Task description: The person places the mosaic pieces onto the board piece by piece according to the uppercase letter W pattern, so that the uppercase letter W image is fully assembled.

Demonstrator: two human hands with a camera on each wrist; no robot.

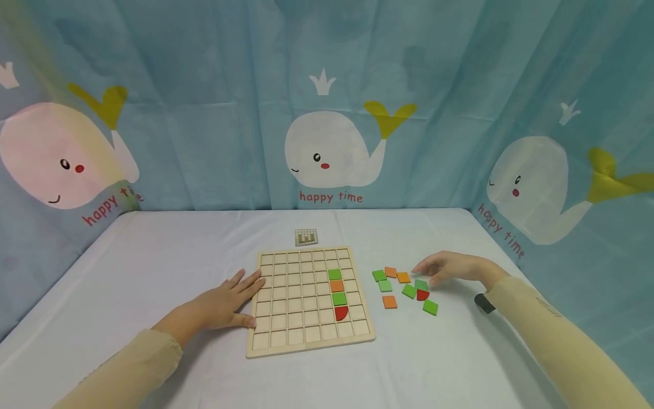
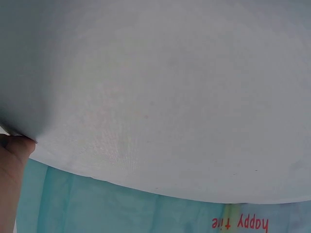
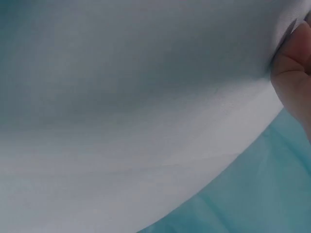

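Observation:
A square wooden grid board (image 1: 305, 301) lies on the white table. One of its columns holds, from the top, a green square tile (image 1: 334, 274), an orange square tile (image 1: 336, 286), another green tile (image 1: 339, 299) and a red quarter-round piece (image 1: 341, 313). Fingers spread, my left hand (image 1: 225, 302) rests at the board's left edge. Over the loose pieces to the right is my right hand (image 1: 455, 268), thumb and fingers apart. Its thumb is beside a light green tile (image 1: 420, 284); whether they touch I cannot tell. Both wrist views show mostly white cloth.
Several loose green and orange tiles, such as an orange tile (image 1: 390, 302), lie right of the board with a red quarter-round piece (image 1: 422, 295). A small pattern card (image 1: 306, 237) sits behind the board. A black object (image 1: 484, 303) is partly under the right sleeve. Blue curtains (image 1: 204, 142) surround the table.

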